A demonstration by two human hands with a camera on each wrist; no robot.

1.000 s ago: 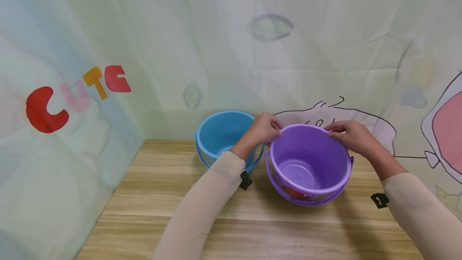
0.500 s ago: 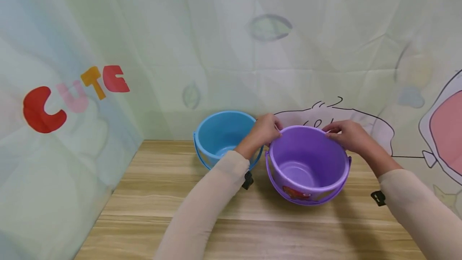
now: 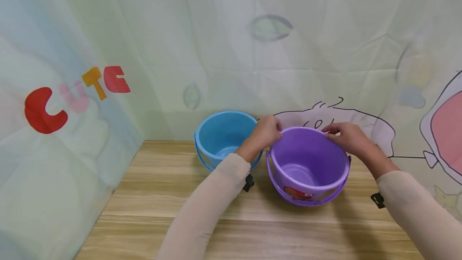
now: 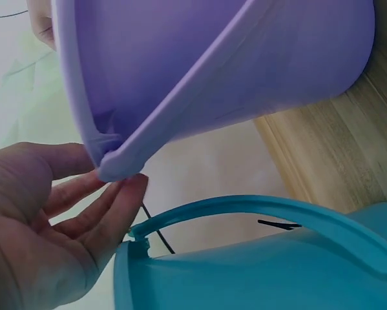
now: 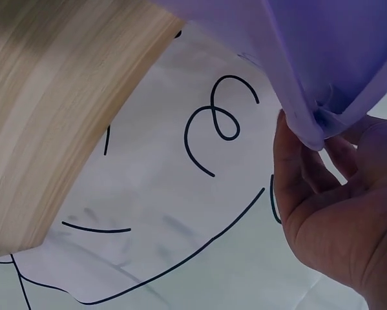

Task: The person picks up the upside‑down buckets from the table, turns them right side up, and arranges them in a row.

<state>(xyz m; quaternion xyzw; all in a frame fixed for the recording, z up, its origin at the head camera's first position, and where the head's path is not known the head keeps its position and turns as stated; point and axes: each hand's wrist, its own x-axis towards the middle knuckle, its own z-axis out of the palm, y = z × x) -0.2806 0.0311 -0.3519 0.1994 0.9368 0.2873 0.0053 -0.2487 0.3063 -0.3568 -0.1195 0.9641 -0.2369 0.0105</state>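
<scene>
A purple bucket (image 3: 306, 159) with a red picture on its front stands slightly tipped toward me over the wooden table. My left hand (image 3: 265, 131) pinches the far left part of its rim, and my right hand (image 3: 348, 137) pinches the far right part. In the left wrist view, the fingers curl under the rim close to the handle joint (image 4: 122, 161). The right wrist view has the right hand (image 5: 335, 206) with thumb and fingers on either side of the rim. A light-blue bucket (image 3: 216, 135) stands to the left, partly covered by my left forearm.
The wooden table (image 3: 151, 187) meets a printed cloth backdrop (image 3: 216, 43) behind and at the left. The blue bucket's handle (image 4: 258, 203) hangs close below my left hand. Black wrist mounts (image 3: 248, 182) stick out under the sleeves.
The purple bucket and both hands have barely moved; the rim sits a touch lower in the head view. Both hands keep their hold on it. The blue bucket stays put.
</scene>
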